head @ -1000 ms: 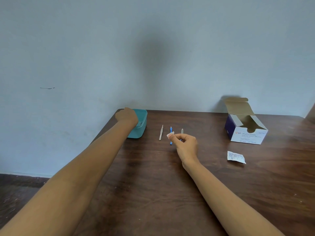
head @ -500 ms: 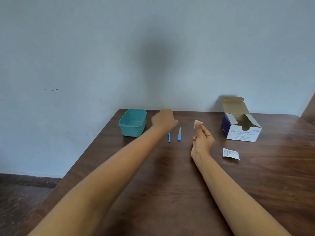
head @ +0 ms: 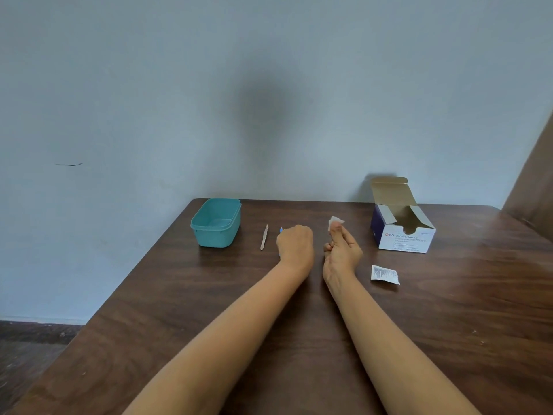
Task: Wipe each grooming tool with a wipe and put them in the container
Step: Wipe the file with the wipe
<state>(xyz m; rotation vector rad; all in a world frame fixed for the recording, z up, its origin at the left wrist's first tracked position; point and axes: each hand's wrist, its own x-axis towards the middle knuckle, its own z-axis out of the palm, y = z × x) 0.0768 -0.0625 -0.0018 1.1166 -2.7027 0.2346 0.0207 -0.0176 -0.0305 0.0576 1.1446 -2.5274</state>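
I see a dark wood-grain table (head: 209, 310) with a rounded far-left corner against a matte blue-grey wall. The teal plastic tub (head: 216, 222), a rounded rectangle, stands open near that corner. A slim pale tool (head: 264, 237) lies flat just right of it, clear on both sides. My left hand (head: 295, 244) is curled knuckles-up over a blue tool (head: 281, 230); only its tip shows, so a grip is probable, not confirmed. My right hand (head: 341, 250) pinches a small white wipe (head: 335, 221) between thumb and fingertips, raised above the table. An open cardboard swab box (head: 402, 227) stands to the right, and a torn foil sachet (head: 384, 274) lies flat nearer me. The near table surface is unobstructed.
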